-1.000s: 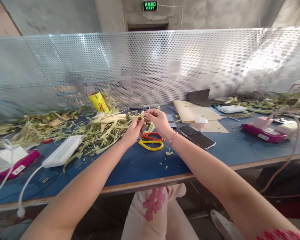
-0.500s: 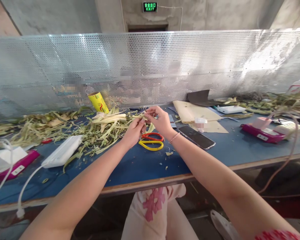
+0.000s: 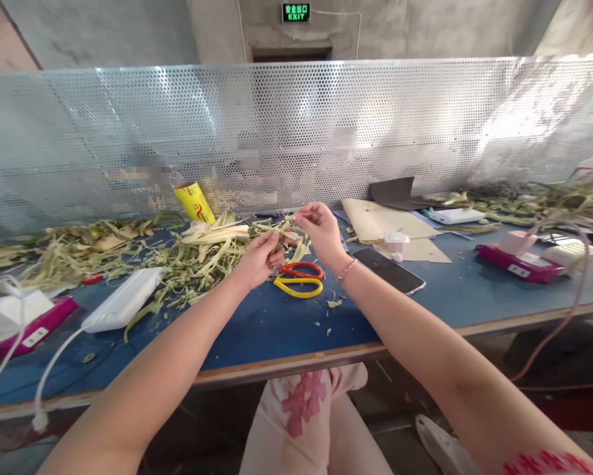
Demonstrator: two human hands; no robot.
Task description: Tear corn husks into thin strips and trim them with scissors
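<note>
Steady the sprig point(image 3: 290, 237) your left hand point(image 3: 260, 259) pinches; pluck gently with your right hand point(image 3: 322, 229), whose hold is unclear.

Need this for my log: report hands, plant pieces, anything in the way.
Left hand pinching a plant piece. Right hand beside it, grip unclear. Close to the hands: scissors, phone.

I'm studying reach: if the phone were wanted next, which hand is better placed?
The right hand, probably: it is nearer the phone. The left hand is farther off, beyond the scissors, and seems to hold plant stems. Whether the right holds anything is unclear.
</note>
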